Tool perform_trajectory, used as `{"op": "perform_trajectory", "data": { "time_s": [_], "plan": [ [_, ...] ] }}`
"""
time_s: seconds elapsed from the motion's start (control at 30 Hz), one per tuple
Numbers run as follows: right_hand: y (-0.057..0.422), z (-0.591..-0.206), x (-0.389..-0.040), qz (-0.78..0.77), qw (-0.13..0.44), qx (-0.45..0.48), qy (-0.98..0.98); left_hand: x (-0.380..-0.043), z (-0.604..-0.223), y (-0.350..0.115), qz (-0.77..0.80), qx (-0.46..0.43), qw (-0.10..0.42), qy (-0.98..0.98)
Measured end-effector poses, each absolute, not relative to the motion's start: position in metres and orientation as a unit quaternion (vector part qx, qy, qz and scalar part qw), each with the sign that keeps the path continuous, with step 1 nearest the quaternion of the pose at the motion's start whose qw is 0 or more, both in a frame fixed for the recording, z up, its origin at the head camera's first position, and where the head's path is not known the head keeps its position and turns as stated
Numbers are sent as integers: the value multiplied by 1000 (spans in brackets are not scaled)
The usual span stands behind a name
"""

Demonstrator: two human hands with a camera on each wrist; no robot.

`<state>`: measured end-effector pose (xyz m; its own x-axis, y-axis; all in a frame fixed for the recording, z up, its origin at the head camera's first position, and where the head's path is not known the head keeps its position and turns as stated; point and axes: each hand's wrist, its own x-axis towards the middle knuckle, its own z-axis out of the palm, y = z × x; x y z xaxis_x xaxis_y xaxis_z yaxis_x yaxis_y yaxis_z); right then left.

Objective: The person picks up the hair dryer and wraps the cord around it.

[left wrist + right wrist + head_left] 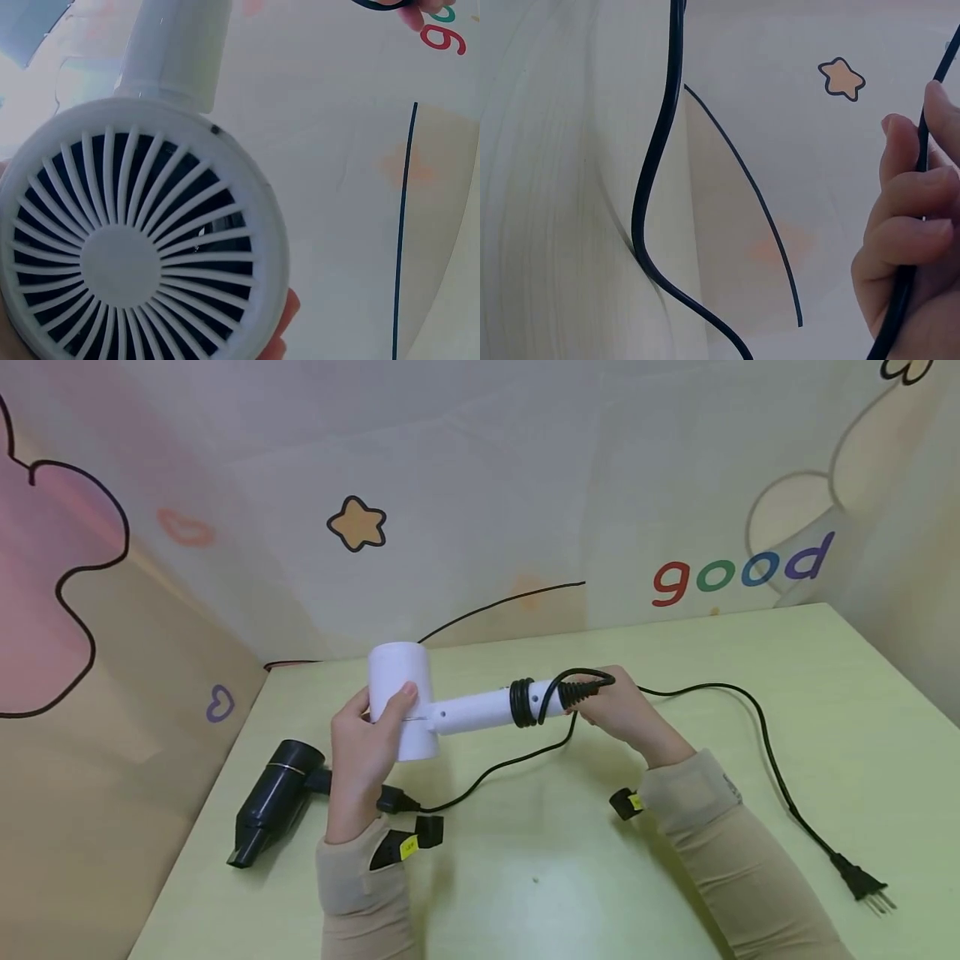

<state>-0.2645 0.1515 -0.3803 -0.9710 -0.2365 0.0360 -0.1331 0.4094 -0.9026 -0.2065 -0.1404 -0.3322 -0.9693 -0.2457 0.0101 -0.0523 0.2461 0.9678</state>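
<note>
While the white hair dryer (468, 712) is held above the table (525, 914), its barrel is gripped by the left hand (362, 752), with the thumb laid across the near side and the other fingers mostly hidden. By the right hand (618, 706), at the end of the handle, a black cord (901, 304) is held; in the right wrist view the fingers are seen curled round it. Several turns of cord are wound round the handle, with a loop beside them. In the left wrist view, the round grille (121, 266) of the barrel is shown.

The table is coloured pale green, and behind it a printed backdrop (480, 543) is hung, on which a star (357, 524) and the word "good" are drawn.

On the left, a black hair dryer (277, 793) is laid on the table, its handle being partly covered by the left wrist. From it a cable (491, 769) is led towards the right hand, by which its further path is hidden. On the right, a plug (858, 878) is laid on the table; to which dryer it belongs cannot be told.
</note>
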Motion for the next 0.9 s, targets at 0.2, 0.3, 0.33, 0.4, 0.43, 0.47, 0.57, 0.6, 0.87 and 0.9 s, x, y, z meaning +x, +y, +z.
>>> {"op": "perform_trajectory", "data": {
  "time_s": [0.2,0.3,0.33,0.4,0.43,0.47,0.57,0.6,0.87,0.9],
  "plan": [
    [149,-379,-264,-549,28,-106,828,-207,-333,-139,-611,84,53,-786],
    [149,-378,-264,-535,25,-105,838,-207,-334,-140,-604,75,42,-792],
    [150,-378,-264,-532,25,-106,840,-207,-334,-140,-602,71,40,-794],
    [151,-378,-263,-531,27,-108,840,-207,-335,-140,-595,63,32,-800],
    [151,-377,-263,-530,27,-109,841,-207,-335,-141,-591,59,29,-804],
    [152,-377,-263,-528,27,-111,841,-207,-335,-141,-587,54,25,-807],
    [153,-377,-263,-526,29,-115,842,-208,-336,-143,-575,44,11,-817],
    [153,-377,-263,-523,30,-115,844,-208,-336,-143,-572,40,8,-819],
    [155,-375,-261,-514,29,-120,849,-210,-340,-145,-554,22,-10,-832],
    [155,-375,-261,-514,28,-120,849,-210,-341,-146,-549,20,-12,-835]
  ]
}}
